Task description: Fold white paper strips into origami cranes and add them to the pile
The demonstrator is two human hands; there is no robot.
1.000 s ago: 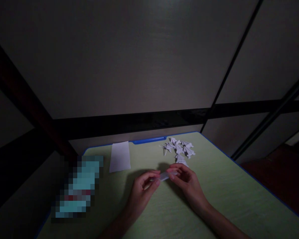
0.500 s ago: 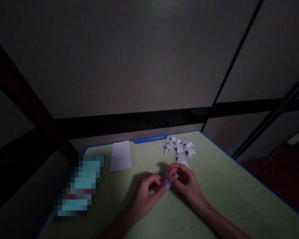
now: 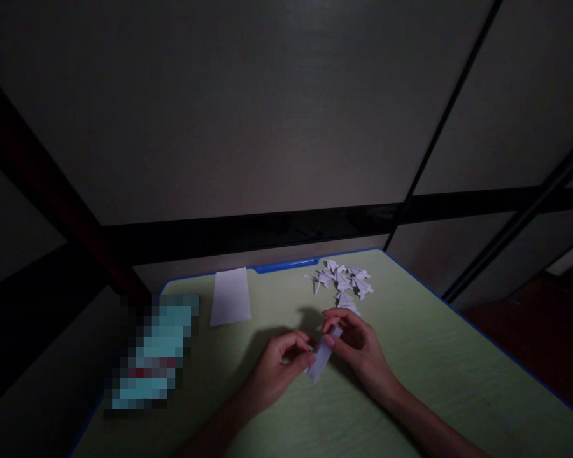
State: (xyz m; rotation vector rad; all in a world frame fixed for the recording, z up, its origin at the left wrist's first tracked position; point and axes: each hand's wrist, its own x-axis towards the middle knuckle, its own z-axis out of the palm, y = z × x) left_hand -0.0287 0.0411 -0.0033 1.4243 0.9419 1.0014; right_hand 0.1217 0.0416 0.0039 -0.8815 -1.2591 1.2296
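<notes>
A narrow folded strip of white paper [image 3: 321, 362] is held between my two hands above the table, tilted with its lower end toward me. My left hand [image 3: 282, 364] pinches its left edge between thumb and fingers. Near the upper end, my right hand [image 3: 351, 336] grips the same paper with thumb and fingertips. Just beyond the right hand lies a cluster of small folded paper figures [image 3: 342, 281], pointed at one end; the nearest is partly hidden by the fingers.
A plain white paper sheet or stack [image 3: 230, 298] lies at the back left of the green, blue-edged table [image 3: 391, 420]. A blurred turquoise item [image 3: 160, 346] is at the left edge. A blue handle-like strip [image 3: 287, 266] runs along the far edge, before a cabinet-like wall [image 3: 267, 127].
The folded paper has turned from nearly level to a steep slant, its lower end now pointing toward me. My left hand has shifted slightly, while the right stays nearly in place.
</notes>
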